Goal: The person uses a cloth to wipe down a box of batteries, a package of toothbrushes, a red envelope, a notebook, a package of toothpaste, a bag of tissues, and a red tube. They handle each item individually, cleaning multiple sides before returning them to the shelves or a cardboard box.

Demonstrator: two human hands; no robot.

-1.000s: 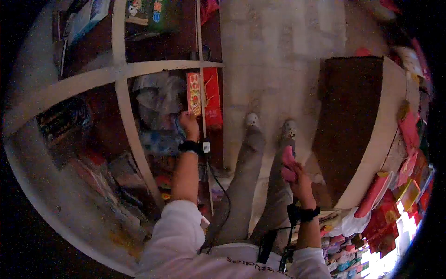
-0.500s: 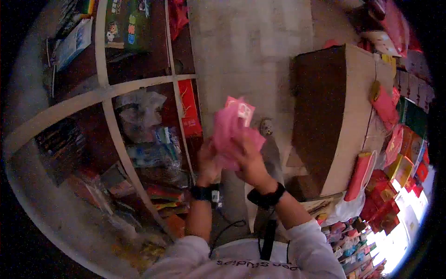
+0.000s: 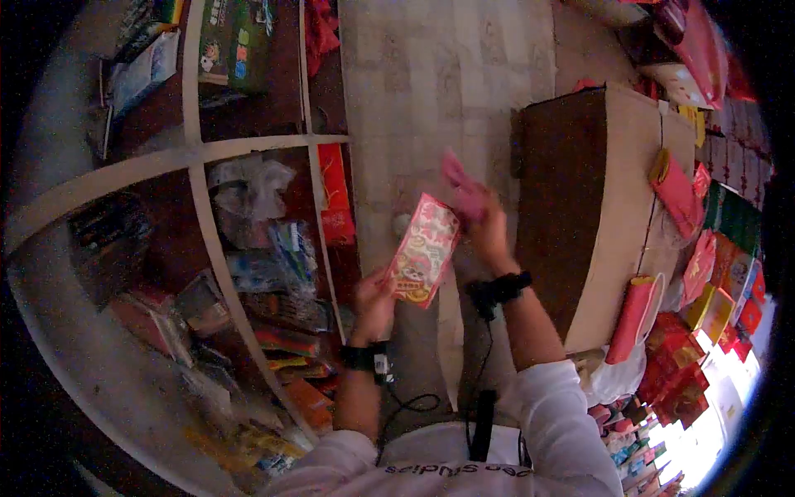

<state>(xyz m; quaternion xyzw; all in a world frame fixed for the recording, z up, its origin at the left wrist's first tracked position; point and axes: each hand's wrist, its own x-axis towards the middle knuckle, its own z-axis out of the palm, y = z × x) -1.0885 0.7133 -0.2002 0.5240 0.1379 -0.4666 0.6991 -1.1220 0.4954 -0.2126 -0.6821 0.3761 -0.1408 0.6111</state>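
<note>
In my left hand (image 3: 376, 300) is a red envelope (image 3: 426, 248) with pale, colourful printing, pinched at its lower left edge and tilted to the right. A crumpled pink cloth (image 3: 462, 189) is bunched in my right hand (image 3: 487, 230), just beyond the envelope's upper right side. The cloth and the right fingers are slightly blurred. Both wrists wear black bands, and a cable hangs from each one.
On the left stands a shelf unit (image 3: 248, 147) whose compartments hold packets, plastic bags and a green box (image 3: 236, 50). A large cardboard box (image 3: 633, 166) is on the right, with red packets beside it. Wood-look flooring (image 3: 447, 83) runs between them.
My hands have separated. The pink cloth has come away from the envelope and moved up and right with my right hand, leaving the envelope's printed face uncovered in my left hand.
</note>
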